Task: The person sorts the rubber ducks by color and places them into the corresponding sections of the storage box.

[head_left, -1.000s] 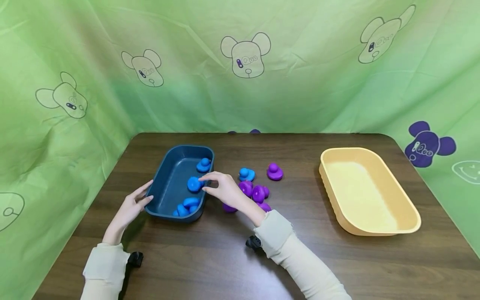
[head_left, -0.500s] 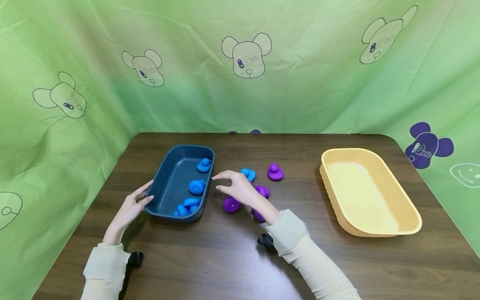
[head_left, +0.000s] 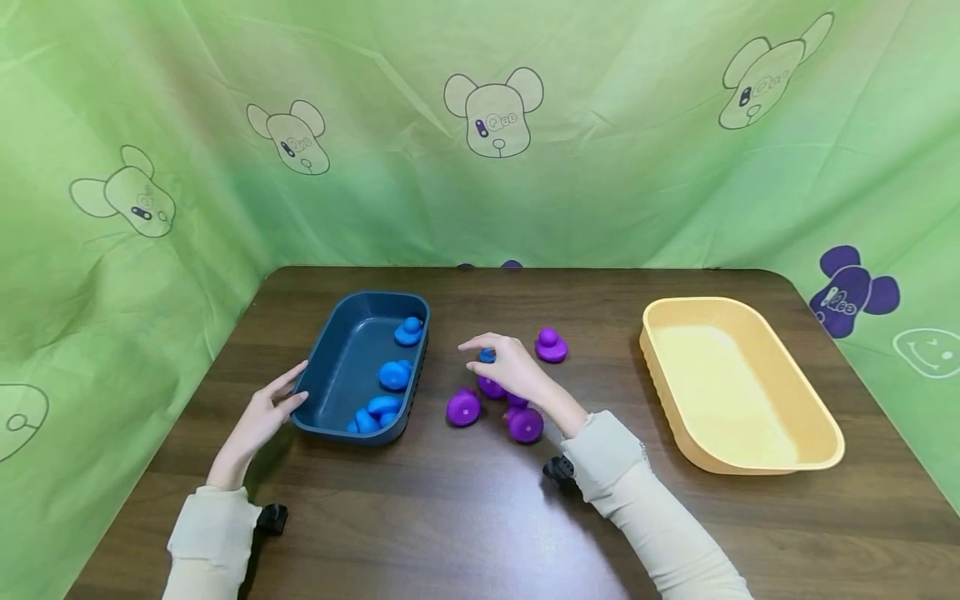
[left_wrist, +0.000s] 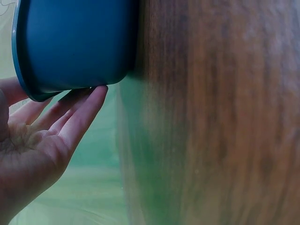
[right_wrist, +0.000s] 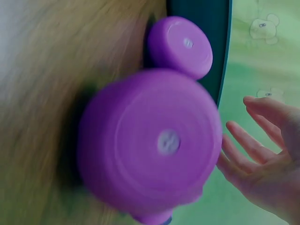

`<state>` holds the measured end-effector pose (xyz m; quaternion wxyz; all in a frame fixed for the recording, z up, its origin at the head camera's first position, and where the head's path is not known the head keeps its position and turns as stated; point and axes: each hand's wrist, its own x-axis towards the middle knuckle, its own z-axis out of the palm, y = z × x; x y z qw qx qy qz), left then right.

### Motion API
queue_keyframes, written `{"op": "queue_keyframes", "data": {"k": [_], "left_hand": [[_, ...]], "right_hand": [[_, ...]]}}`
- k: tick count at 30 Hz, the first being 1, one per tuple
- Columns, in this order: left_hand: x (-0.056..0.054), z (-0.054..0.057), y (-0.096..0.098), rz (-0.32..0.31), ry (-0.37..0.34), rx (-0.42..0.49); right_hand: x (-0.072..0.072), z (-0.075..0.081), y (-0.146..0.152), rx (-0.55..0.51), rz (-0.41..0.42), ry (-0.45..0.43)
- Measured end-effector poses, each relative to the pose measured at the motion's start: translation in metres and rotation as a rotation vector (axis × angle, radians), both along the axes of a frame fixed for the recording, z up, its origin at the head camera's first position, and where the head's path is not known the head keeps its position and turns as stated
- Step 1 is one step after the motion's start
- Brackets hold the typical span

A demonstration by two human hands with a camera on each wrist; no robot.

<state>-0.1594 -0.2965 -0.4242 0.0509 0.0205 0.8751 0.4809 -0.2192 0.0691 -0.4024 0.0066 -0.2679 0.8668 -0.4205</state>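
My left hand (head_left: 257,421) holds the near left side of the dark blue tray (head_left: 318,367), thumb at the rim and fingers against the outer wall in the left wrist view. Several blue rubber ducks (head_left: 393,375) lie inside along its right side. My right hand (head_left: 516,371) hovers above the loose ducks, fingers spread and holding nothing. Under it a blue duck (head_left: 487,355) shows between thumb and forefinger, mostly hidden. Purple ducks lie around the hand: a tipped one (head_left: 463,407), another tipped one (head_left: 525,425) and an upright one (head_left: 552,344) farther back. Others are partly covered by the hand.
A pale yellow tray (head_left: 667,392) stands on the right of the brown wooden table (head_left: 420,533). Green cloth (head_left: 375,208) with printed bear heads hangs behind and at both sides.
My right hand has let go of a blue duck inside the blue tray and moved right, out over the loose ducks. The left hand has stayed on the tray.
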Motion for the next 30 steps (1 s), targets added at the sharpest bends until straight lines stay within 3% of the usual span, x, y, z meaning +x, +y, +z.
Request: {"op": "queue_keyframes", "data": {"k": [30], "left_hand": [[0.0, 0.002, -0.001, 0.001, -0.014, -0.021]], "right_hand": [[-0.015, -0.004, 0.025, 0.061, -0.044, -0.029]]}}
